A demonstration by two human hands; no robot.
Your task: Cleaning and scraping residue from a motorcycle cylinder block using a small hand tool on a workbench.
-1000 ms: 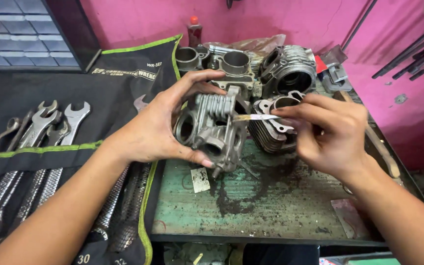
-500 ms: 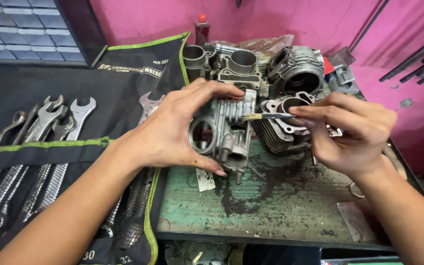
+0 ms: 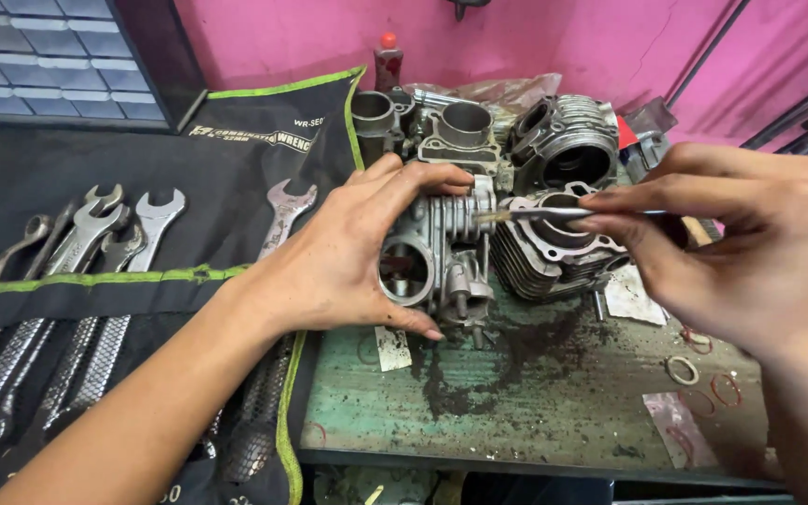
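Left hand: the left hand [image 3: 343,266] is wrapped around a grey finned cylinder head [image 3: 441,257] — fingers over its top, thumb curled under its lower edge, gripping it firmly.
Cylinder head: held on edge just above the workbench [image 3: 535,393], near the middle of its worn green top; a round port faces the camera on the near side, cooling fins run along the upper part.
Right hand: the right hand [image 3: 750,252] pinches a thin metal tool [image 3: 554,213] between thumb and fingertips, fingers closed on its handle end.
Tool: lies roughly level, its tip touching the fins at the upper right of the cylinder head.
Behind the tool: a finned cylinder barrel [image 3: 554,248] stands on the bench just right of the head, bore facing up.
Back edge of bench: two more engine castings — a second cylinder head [image 3: 441,131] and a dark finned barrel [image 3: 568,140] lying on its side; a small bottle with a red cap [image 3: 387,61] stands behind them against the pink wall.
Left edge of bench: a black tool roll [image 3: 95,281] with green trim hangs over it, carrying a row of combination wrenches [image 3: 95,234].
Bench surface: dark oily stain under the held head; scraps of paper and a few small rings [image 3: 694,369] lie toward the right front corner.
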